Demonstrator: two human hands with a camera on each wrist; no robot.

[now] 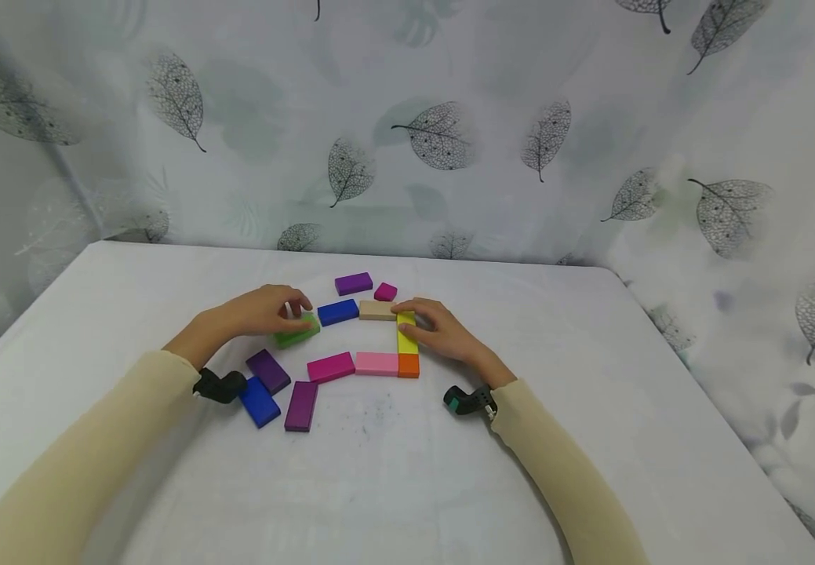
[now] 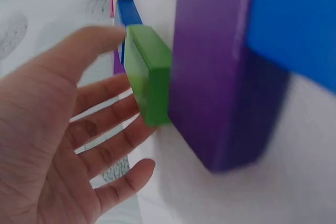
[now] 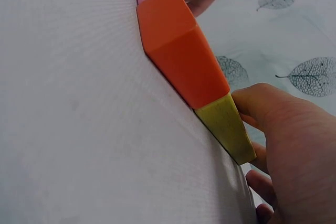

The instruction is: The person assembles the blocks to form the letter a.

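Left hand (image 1: 266, 308): thumb and fingers curve round the green block (image 1: 296, 336); how firmly they press is hard to tell, since the block hides the fingertips in the left wrist view.
Right hand (image 1: 447, 334): thumb and index finger grip the yellow block (image 1: 408, 344), the index tip reaching the corner by the tan block (image 1: 376, 311).
Green block's place: on the worktop (image 1: 379, 486), at the left end of the far row, just beside the upper blue block (image 1: 339, 312) and near the upright-leaning-left purple block (image 1: 268, 371).
Green block's direction: lying flat, long axis mostly crosswise, right end slanting away from the person toward the upper blue block.
Yellow block's direction: long axis runs away from the person, between the tan block and the orange block (image 1: 409, 366).
Near row: orange block, pink block (image 1: 376, 364) and long magenta block (image 1: 331, 367), running leftward.
Step in hand: apparently fitting the green block to the row while the right hand steadies the yellow corner.
Next move: seems to call for a small nudge of the green block, lining its end up with the upper blue block without knocking the purple block.
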